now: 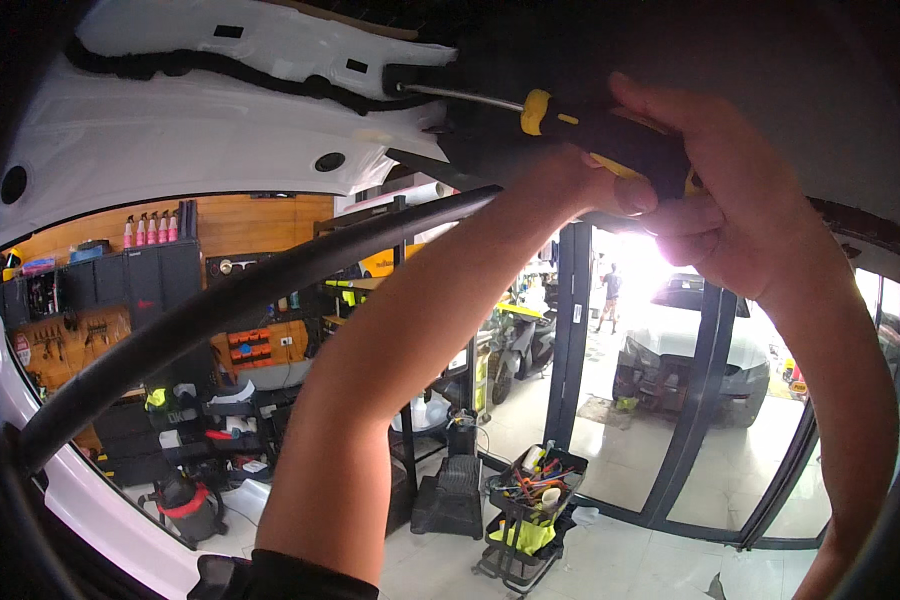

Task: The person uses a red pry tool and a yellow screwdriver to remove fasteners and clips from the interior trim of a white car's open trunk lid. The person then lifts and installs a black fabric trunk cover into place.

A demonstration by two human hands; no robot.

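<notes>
Overhead, a black and yellow screwdriver [610,137] with a long metal shaft points left. Its tip meets a dark recess at the edge of a raised white vehicle panel [220,110]. My right hand [745,175] wraps round the rear of the handle, fingers curled under it. From below, my left hand [580,180] grips the handle too, its thumb showing by the right fingers; the rest of its fingers are partly hidden. A black corrugated cable sleeve [200,65] runs along the panel's underside towards the recess.
A thick black strut [270,278] slants up behind my left forearm. Below stands a black tool cart [510,515] full of hand tools. Glass doors with dark frames [567,330] are at right; a car [670,350] and a person [611,295] are outside. Wall cabinets [100,280] line the left.
</notes>
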